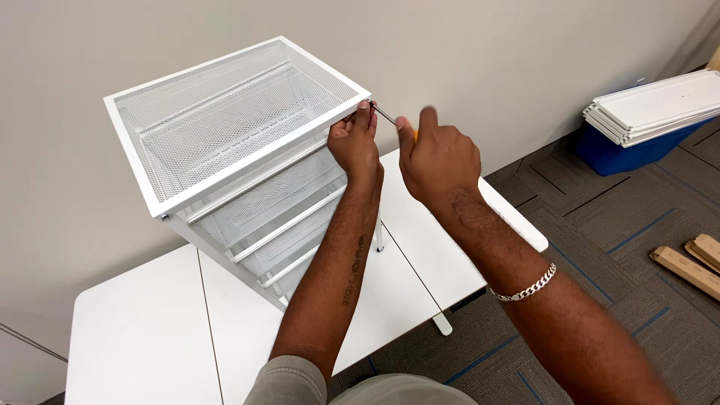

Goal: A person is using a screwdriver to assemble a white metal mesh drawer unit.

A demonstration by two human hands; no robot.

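From the head camera, a white mesh drawer unit is standing on a white table, close to the wall. The left hand is pinching the unit's top right corner, fingertips pressed together on the frame. The right hand is closing around a screwdriver — its metal tip touching that same corner. To the right, white panels are lying on a blue bin.

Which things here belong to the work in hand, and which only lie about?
In use: mesh drawer unit, screwdriver, left hand, right hand, white table.
Lying about: white panels, blue bin, cardboard pieces.
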